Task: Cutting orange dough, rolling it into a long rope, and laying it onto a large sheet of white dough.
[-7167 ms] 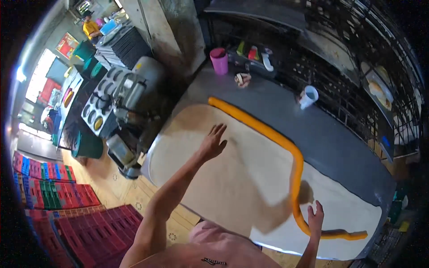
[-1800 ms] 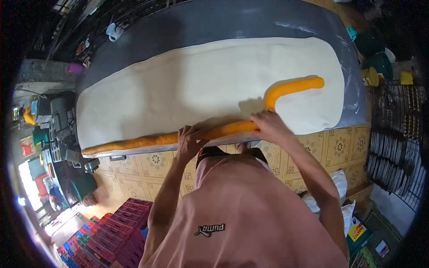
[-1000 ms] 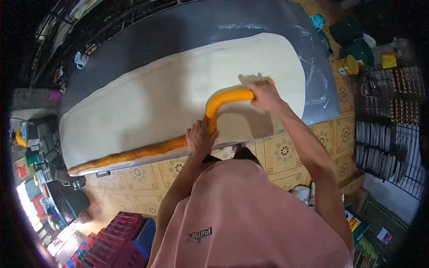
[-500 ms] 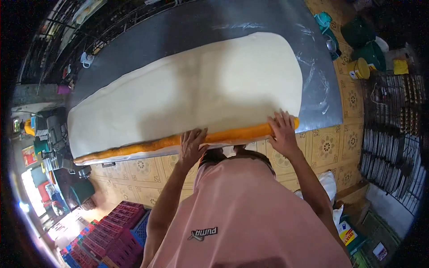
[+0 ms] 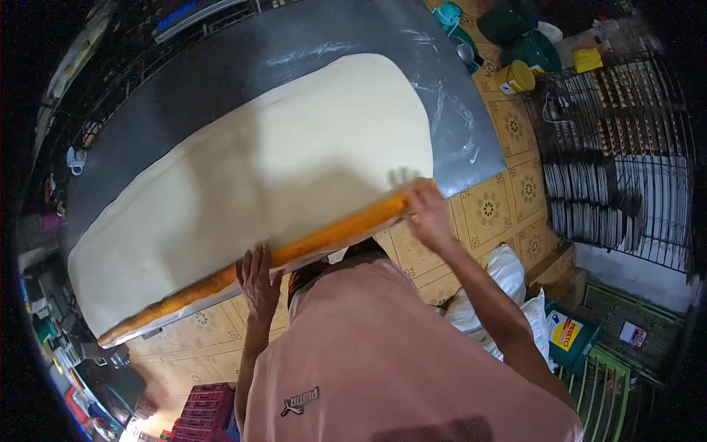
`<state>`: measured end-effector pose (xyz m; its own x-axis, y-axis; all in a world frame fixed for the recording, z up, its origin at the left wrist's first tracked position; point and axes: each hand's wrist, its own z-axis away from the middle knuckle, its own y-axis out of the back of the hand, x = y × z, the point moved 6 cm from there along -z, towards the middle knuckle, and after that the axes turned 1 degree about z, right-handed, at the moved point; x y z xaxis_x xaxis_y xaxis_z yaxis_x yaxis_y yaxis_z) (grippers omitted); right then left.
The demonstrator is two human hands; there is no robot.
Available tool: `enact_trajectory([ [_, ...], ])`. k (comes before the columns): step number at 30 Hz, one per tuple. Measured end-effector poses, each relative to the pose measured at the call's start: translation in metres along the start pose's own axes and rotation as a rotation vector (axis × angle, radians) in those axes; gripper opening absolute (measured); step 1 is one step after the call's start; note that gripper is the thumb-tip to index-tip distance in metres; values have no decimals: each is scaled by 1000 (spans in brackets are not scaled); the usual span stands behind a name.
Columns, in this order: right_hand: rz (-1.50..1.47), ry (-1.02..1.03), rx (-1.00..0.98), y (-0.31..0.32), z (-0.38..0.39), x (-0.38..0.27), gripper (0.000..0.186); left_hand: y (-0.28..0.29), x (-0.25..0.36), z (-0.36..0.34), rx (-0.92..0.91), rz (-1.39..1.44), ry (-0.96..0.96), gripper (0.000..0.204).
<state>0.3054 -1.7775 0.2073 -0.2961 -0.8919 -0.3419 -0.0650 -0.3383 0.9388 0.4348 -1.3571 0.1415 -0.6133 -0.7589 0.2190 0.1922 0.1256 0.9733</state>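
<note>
A long, pale sheet of dough lies across the dark tabletop. Along its near edge runs a thin orange strip of what looks like filling, browner toward the left end. My left hand rests on the strip left of my body, fingers stretched over it and thumb apart on the near side. At the strip's right end, my right hand has its fingers curled over the strip and dough edge; they are slightly blurred. The undersides of both hands are hidden.
White flour smears mark the table's right side. A white mug stands at the far left. Right of the tiled floor are a yellow bucket, wire racks and white sacks. Dark red crates stand lower left.
The view has turned, so table and dough appear shifted left and tilted. My right hand's fingers, spread flat before, now curl over the strip's right end. My left hand stays on the strip.
</note>
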Motion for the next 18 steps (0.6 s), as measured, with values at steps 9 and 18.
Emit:
enact_trajectory([
  [9,-125,-102,-233,-12,-10,98,65,-11,231,-117,-38,546,-268,68],
  [18,-332,213,-196,-16,-19,114,73,-21,259,-128,-136,298,-215,68],
])
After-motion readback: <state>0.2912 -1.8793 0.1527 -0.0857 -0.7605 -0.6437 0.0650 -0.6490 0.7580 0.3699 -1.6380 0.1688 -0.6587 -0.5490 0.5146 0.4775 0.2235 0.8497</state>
